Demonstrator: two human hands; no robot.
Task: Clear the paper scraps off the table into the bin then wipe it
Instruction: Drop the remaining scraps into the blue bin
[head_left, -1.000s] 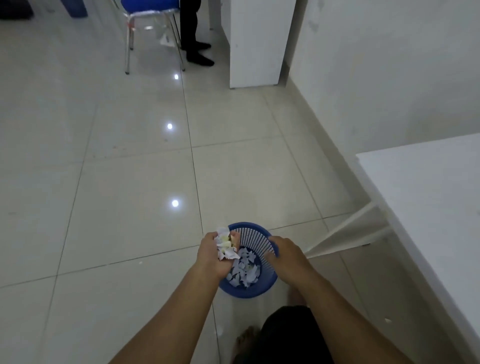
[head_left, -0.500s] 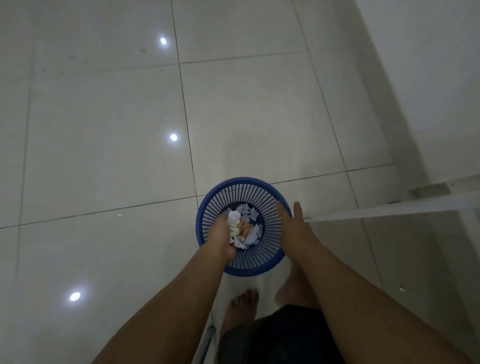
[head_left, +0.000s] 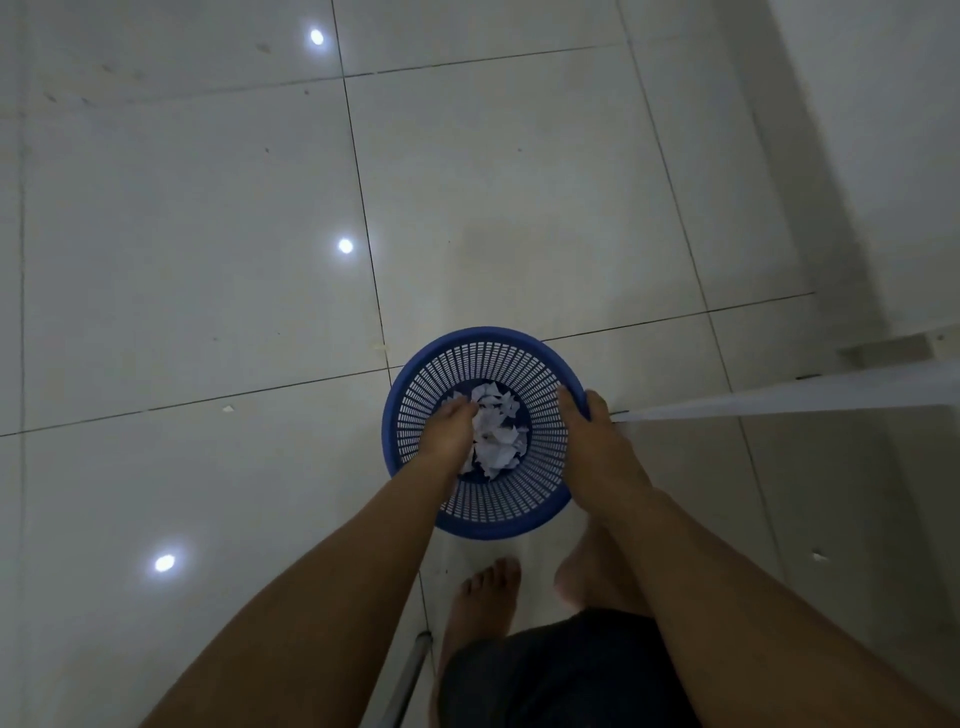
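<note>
A round blue mesh bin (head_left: 483, 512) stands on the tiled floor right below me. White paper scraps (head_left: 496, 436) lie heaped on its bottom. My left hand (head_left: 449, 434) reaches down inside the bin, its fingers stretched over the heap, and no scrap shows in its grasp. My right hand (head_left: 592, 441) grips the bin's right rim, fingers inside and thumb outside. Only the table's white edge (head_left: 789, 397) shows at the right; its top is out of view.
Single paper scraps lie on the floor at the left (head_left: 227, 409) and at the right under the table (head_left: 819, 557). My bare feet (head_left: 488, 597) stand just behind the bin. A grey metal rod (head_left: 410, 675) slants at the bottom. A wall (head_left: 883, 130) runs along the right.
My left hand has gone deeper into the bin and the bunch of scraps it held now lies on the heap. My right hand has closed on the rim. The view has tilted further down.
</note>
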